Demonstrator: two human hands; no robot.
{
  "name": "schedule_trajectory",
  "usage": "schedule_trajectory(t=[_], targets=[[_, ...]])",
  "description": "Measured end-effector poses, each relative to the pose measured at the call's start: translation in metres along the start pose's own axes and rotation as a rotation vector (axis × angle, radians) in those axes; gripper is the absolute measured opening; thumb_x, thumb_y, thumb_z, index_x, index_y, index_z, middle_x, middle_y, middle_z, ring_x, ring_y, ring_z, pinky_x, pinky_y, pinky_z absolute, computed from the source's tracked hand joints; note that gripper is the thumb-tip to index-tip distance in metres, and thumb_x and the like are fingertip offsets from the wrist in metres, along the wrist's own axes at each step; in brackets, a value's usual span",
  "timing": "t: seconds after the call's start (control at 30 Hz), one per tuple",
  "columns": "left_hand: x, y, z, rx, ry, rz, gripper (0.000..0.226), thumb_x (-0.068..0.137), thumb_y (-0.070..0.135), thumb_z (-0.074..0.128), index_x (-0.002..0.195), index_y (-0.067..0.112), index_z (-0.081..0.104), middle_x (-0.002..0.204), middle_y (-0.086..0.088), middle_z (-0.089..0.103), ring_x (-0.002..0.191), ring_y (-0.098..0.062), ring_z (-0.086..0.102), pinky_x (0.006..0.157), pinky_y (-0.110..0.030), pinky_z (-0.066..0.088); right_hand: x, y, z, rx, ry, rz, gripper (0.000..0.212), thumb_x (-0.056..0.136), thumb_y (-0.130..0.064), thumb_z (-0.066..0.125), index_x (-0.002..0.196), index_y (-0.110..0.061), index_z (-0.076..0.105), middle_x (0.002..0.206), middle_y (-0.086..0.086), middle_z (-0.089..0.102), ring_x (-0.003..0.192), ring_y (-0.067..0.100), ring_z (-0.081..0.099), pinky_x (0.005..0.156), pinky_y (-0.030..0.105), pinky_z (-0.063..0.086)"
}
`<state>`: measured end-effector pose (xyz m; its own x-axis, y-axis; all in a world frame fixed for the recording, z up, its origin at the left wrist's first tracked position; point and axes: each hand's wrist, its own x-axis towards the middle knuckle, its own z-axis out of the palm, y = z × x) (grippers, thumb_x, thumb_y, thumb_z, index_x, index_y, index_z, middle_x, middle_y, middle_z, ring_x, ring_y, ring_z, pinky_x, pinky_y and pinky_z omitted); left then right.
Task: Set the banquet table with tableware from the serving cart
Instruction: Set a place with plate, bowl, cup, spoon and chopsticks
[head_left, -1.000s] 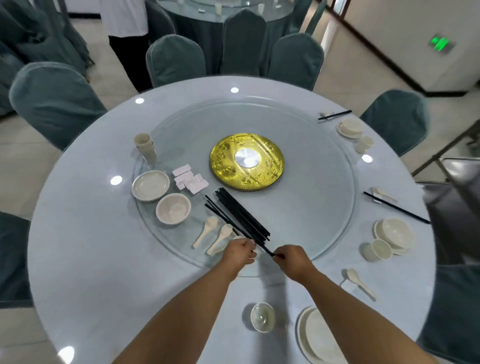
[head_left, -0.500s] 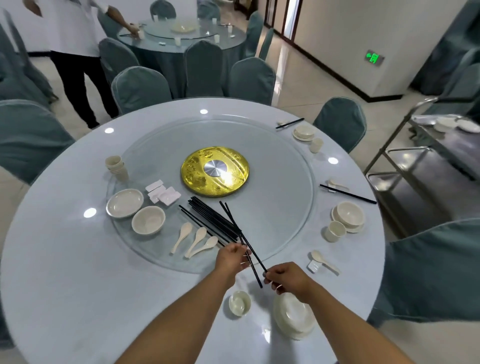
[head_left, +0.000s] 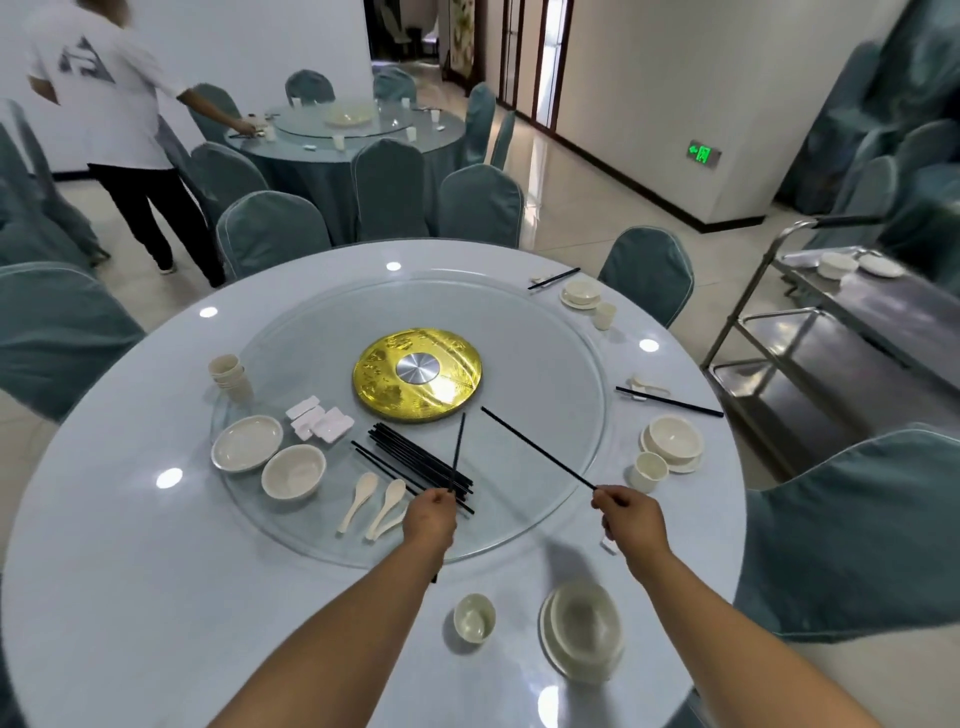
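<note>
1. At the near edge of the round bench (head_left: 130, 597) we see a small cup (head_left: 473, 618), and just to its right a bowl on a plate (head_left: 582, 630).
2. Our left hand (head_left: 430, 519) has its fingers pinched on the near end of one black chopstick (head_left: 457, 451), which stands nearly upright over the pile of loose chopsticks (head_left: 415, 460).
3. Our right hand (head_left: 631, 517) has its fingers curled round the near end of a second chopstick (head_left: 537, 448), which slants up and away to the left above the glass turntable (head_left: 545, 364).
4. On the near-left part of the turntable lie two spoons (head_left: 374, 501), side by side just left of the chopstick pile.
5. Farther left on the turntable sit a bowl (head_left: 293, 471), a plate (head_left: 247, 442), a few small white rests (head_left: 319, 422) and a stack of cups (head_left: 231, 375).
6. A gold disc (head_left: 418, 374) marks the turntable's centre.
7. Along the right edge of the bench, one place has a bowl on a saucer (head_left: 674, 441), a cup (head_left: 648, 471) and a chopstick pair (head_left: 670, 401); a second set (head_left: 582, 295) lies at the far-right edge.
8. Beyond the right edge stands the metal cart (head_left: 852, 322) with dishes (head_left: 836, 265) on its top shelf.
9. At the far table (head_left: 447, 130), another person (head_left: 119, 119) reaches over.
</note>
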<state>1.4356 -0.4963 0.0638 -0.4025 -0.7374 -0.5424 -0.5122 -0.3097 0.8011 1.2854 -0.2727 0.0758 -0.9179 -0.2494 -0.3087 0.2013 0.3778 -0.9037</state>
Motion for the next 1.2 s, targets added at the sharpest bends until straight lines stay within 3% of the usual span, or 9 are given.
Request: schedule_trajectory(t=[0.13, 0.2, 0.37, 0.47, 0.6, 0.7, 0.83, 0.97, 1.2], targets=[[0.008, 0.002, -0.020, 0.184, 0.057, 0.141, 0.027, 0.098, 0.028, 0.054, 0.117, 0.014, 0.065, 0.104, -0.014, 0.071, 0.094, -0.032, 0.066, 0.085, -0.038, 0.055, 0.000, -0.005, 0.005, 0.076, 0.027, -0.010, 0.013, 0.092, -0.016, 0.062, 0.087, -0.009, 0.071, 0.075, 0.009, 0.067, 0.055, 0.019, 0.050, 0.055, 0.033, 0.044], [0.011, 0.003, -0.025, 0.233, 0.042, 0.204, 0.028, 0.097, 0.026, 0.057, 0.118, 0.012, 0.067, 0.105, -0.012, 0.072, 0.099, -0.030, 0.066, 0.090, -0.038, 0.053, -0.002, -0.007, 0.013, 0.164, 0.021, 0.000, 0.013, 0.093, -0.014, 0.061, 0.092, -0.004, 0.069, 0.082, 0.011, 0.068, 0.060, 0.020, 0.054, 0.056, 0.031, 0.048], [0.005, 0.007, -0.029, 0.385, -0.092, 0.341, 0.022, 0.096, 0.024, 0.059, 0.113, 0.015, 0.069, 0.100, -0.002, 0.072, 0.086, -0.015, 0.064, 0.065, -0.014, 0.047, -0.007, -0.015, 0.037, 0.399, -0.073, 0.086, 0.019, 0.098, -0.011, 0.057, 0.094, 0.007, 0.062, 0.082, 0.019, 0.066, 0.071, 0.025, 0.064, 0.068, 0.034, 0.059], [-0.005, 0.003, -0.024, 0.367, -0.267, 0.305, 0.018, 0.093, 0.017, 0.060, 0.108, 0.012, 0.070, 0.094, 0.000, 0.075, 0.085, -0.014, 0.070, 0.071, -0.017, 0.050, -0.013, -0.016, 0.051, 0.428, -0.142, 0.106, 0.018, 0.098, -0.010, 0.056, 0.093, 0.007, 0.061, 0.081, 0.021, 0.067, 0.068, 0.025, 0.065, 0.063, 0.031, 0.059], [-0.019, -0.005, -0.016, 0.334, -0.432, 0.239, 0.012, 0.089, 0.018, 0.065, 0.099, 0.014, 0.071, 0.091, -0.003, 0.075, 0.081, -0.013, 0.072, 0.065, -0.020, 0.050, -0.017, -0.012, 0.068, 0.446, -0.161, 0.116, 0.017, 0.097, -0.011, 0.059, 0.094, 0.005, 0.064, 0.079, 0.019, 0.068, 0.067, 0.024, 0.068, 0.063, 0.030, 0.058], [-0.024, -0.012, -0.013, 0.275, -0.558, 0.147, 0.015, 0.095, 0.017, 0.057, 0.104, 0.010, 0.066, 0.095, -0.008, 0.076, 0.080, -0.019, 0.075, 0.059, -0.022, 0.050, -0.017, -0.004, 0.074, 0.452, -0.166, 0.123, 0.016, 0.097, -0.011, 0.060, 0.091, 0.002, 0.066, 0.077, 0.017, 0.067, 0.067, 0.023, 0.067, 0.065, 0.030, 0.058], [-0.023, -0.020, -0.012, 0.254, -0.601, 0.094, 0.018, 0.097, 0.019, 0.055, 0.109, 0.008, 0.063, 0.097, -0.011, 0.075, 0.074, -0.019, 0.070, 0.067, -0.031, 0.054, -0.016, 0.003, 0.073, 0.474, -0.152, 0.140, 0.014, 0.097, -0.011, 0.060, 0.093, 0.001, 0.068, 0.077, 0.015, 0.066, 0.069, 0.023, 0.065, 0.070, 0.032, 0.057], [-0.020, -0.025, -0.011, 0.220, -0.652, 0.042, 0.022, 0.095, 0.021, 0.060, 0.111, 0.007, 0.064, 0.095, -0.012, 0.074, 0.070, -0.018, 0.067, 0.067, -0.030, 0.057, -0.013, 0.006, 0.068, 0.494, -0.115, 0.155, 0.015, 0.097, -0.011, 0.059, 0.094, 0.002, 0.068, 0.076, 0.014, 0.064, 0.068, 0.020, 0.062, 0.070, 0.031, 0.056], [-0.019, -0.021, -0.007, 0.192, -0.747, -0.051, 0.023, 0.092, 0.022, 0.065, 0.104, 0.002, 0.067, 0.094, -0.015, 0.075, 0.082, -0.025, 0.073, 0.070, -0.032, 0.059, -0.005, 0.007, 0.059, 0.564, -0.059, 0.223, 0.014, 0.097, -0.009, 0.059, 0.092, 0.003, 0.065, 0.076, 0.014, 0.060, 0.067, 0.020, 0.057, 0.071, 0.032, 0.055]])
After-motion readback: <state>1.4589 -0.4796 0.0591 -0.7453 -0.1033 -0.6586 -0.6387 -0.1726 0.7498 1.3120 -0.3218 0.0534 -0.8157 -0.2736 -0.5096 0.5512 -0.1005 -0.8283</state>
